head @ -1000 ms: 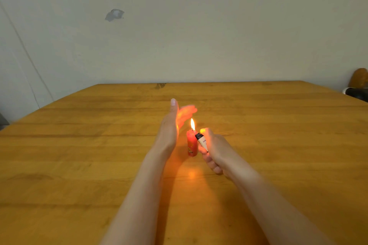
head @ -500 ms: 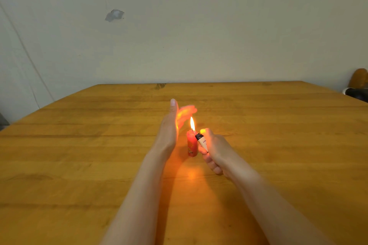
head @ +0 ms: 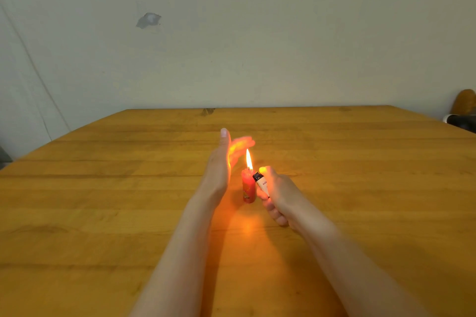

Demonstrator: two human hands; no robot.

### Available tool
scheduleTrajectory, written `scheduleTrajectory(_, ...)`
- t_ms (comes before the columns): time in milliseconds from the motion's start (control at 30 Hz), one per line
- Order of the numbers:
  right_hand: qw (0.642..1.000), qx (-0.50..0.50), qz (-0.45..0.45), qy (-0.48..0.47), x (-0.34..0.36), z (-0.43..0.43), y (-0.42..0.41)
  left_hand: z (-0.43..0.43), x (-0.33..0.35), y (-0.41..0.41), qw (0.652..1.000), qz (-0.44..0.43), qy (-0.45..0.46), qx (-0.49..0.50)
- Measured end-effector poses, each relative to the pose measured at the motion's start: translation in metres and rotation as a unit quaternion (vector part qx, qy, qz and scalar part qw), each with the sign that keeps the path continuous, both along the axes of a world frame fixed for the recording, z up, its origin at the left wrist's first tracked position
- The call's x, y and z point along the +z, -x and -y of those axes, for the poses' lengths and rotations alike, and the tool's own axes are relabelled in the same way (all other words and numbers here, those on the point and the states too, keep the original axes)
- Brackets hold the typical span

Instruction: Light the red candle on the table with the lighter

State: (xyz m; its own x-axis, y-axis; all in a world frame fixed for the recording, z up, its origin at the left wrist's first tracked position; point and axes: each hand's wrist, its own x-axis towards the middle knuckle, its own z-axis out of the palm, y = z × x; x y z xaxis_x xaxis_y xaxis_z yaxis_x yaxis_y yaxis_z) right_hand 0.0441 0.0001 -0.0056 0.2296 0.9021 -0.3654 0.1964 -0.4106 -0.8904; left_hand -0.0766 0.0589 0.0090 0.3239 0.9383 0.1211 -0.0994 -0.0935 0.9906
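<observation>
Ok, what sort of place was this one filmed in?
Probably a plain room in a home, though little shows. A large bare wooden table is pushed up to a pale painted wall with a chipped patch; only the red candle stands on it.

candle (head: 248,186) on table (head: 103,201), between hands

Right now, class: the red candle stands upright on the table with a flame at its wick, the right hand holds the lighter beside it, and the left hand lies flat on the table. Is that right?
Not quite. The head view shows the left hand raised on edge, cupped beside the flame, not flat on the table. The rest holds: the red candle stands upright and lit, and the right hand holds the lighter beside it.
</observation>
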Motion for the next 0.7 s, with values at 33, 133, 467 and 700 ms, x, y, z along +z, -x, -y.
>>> scheduleTrajectory(33,1.0,0.0,-0.004,-0.001,0.001,0.001,0.0,-0.001,0.0,0.0,1.0,-0.001,0.0,-0.001)
scheduleTrajectory(133,1.0,-0.003,-0.027,-0.011,0.004,0.003,0.0,-0.002,0.001,0.001,0.999,0.002,0.025,-0.031)
scheduleTrajectory(467,0.998,-0.039,-0.047,-0.032,0.001,0.002,-0.002,0.004,0.01,0.002,0.999,0.013,0.044,-0.026)
scheduleTrajectory(700,0.99,-0.101,-0.086,-0.057,0.005,0.003,-0.007,0.0,0.009,0.002,0.999,-0.002,0.018,0.041)
